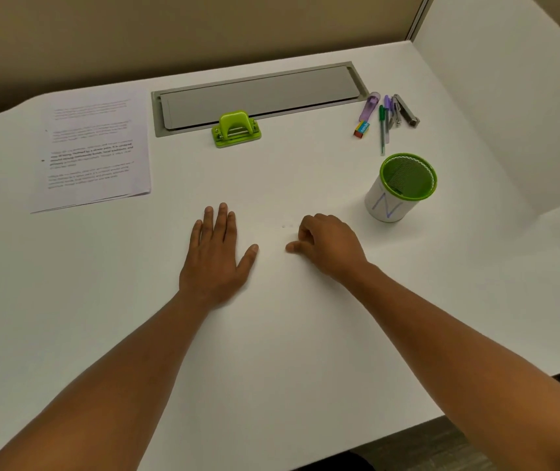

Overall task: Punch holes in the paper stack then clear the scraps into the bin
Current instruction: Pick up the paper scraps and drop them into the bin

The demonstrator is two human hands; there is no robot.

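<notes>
White paper scraps [285, 226], a few faint specks, lie on the desk [305, 334] between the two hands, which probably explains the pose. The left hand [215, 256] rests flat with fingers straight, seemingly as a wall to sweep against. The right hand [326, 244] has its fingers curled under, perhaps gathering bits; whether it holds any I cannot tell. The green mesh bin [406, 185] waits at two o'clock from that hand, handy for dumping. The green hole punch [236, 129] sits at twelve o'clock, and the paper stack [93, 151] at ten o'clock, set aside.
</notes>
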